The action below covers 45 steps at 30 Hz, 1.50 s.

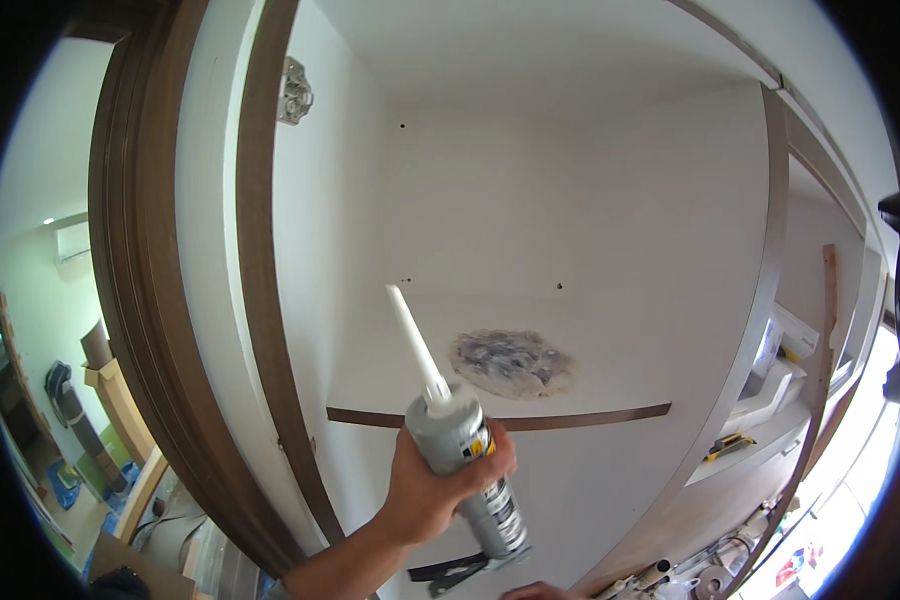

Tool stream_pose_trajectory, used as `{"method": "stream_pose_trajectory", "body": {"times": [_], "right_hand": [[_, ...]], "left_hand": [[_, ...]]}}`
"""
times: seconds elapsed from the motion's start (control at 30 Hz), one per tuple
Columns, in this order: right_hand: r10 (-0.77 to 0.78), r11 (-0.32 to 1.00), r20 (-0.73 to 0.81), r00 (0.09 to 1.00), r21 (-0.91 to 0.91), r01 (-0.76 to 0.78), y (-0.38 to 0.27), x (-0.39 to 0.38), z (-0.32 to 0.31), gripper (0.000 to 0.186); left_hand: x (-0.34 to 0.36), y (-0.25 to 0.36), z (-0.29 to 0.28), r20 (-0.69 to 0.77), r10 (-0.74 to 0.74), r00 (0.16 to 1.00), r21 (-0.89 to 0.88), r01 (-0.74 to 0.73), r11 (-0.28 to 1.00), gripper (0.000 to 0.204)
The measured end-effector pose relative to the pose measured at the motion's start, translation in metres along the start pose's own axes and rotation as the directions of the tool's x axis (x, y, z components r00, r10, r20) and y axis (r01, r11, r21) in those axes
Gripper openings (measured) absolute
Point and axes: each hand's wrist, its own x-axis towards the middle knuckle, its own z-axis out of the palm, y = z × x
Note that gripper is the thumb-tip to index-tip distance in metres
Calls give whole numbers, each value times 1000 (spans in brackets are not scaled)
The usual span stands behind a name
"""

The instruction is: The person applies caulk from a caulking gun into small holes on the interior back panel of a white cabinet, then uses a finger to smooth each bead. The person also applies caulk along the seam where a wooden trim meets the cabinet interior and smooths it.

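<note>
My left hand [425,490], reaching in from the lower left, is wrapped round a grey sealant cartridge [442,428]. The cartridge is tilted, its long white nozzle [414,340] pointing up and a little left. A black, flat part [460,572] shows at the cartridge's lower end; its full shape is hidden. Only a sliver of my right hand [535,592] enters at the lower edge, below the cartridge, with its fingers hard to make out. Beyond the nozzle, a rough grey-black smeared patch [515,362] marks the white shelf inside the cabinet [620,385].
A brown edge strip [530,420] runs along the shelf's front. Brown framing [260,250] stands at the left, with a metal fitting [294,92] beside it. At the right, a yellow-and-black tool [730,447] lies on a side shelf. Cardboard [120,405] stands in the room at far left.
</note>
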Motion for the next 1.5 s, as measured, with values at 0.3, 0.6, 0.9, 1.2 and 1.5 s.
{"method": "stream_pose_trajectory", "body": {"times": [0.3, 0.6, 0.9, 1.2, 1.5], "right_hand": [[-519, 802, -317, 794, 138, 580, 31, 45, 24, 59], [-628, 633, -427, 650, 205, 746, 18, 72, 53, 23], [-488, 698, -519, 702, 252, 671, 13, 55, 55, 27], [-540, 679, -452, 710, 264, 685, -8, 51, 51, 30], [-425, 657, -525, 737, 381, 650, -3, 55, 51, 28]], "left_hand": [[14, -40, 45, -2, 6, 1000, -373, -7, 928, 36], [29, -39, 46, -14, 4, 1000, -466, -10, 885, 31], [21, -44, 39, 41, -73, 996, -367, 83, 927, 31], [23, -51, 36, 27, -113, 993, -363, 115, 925, 35], [24, -58, 32, -21, -128, 992, -317, 115, 941, 35]]}}
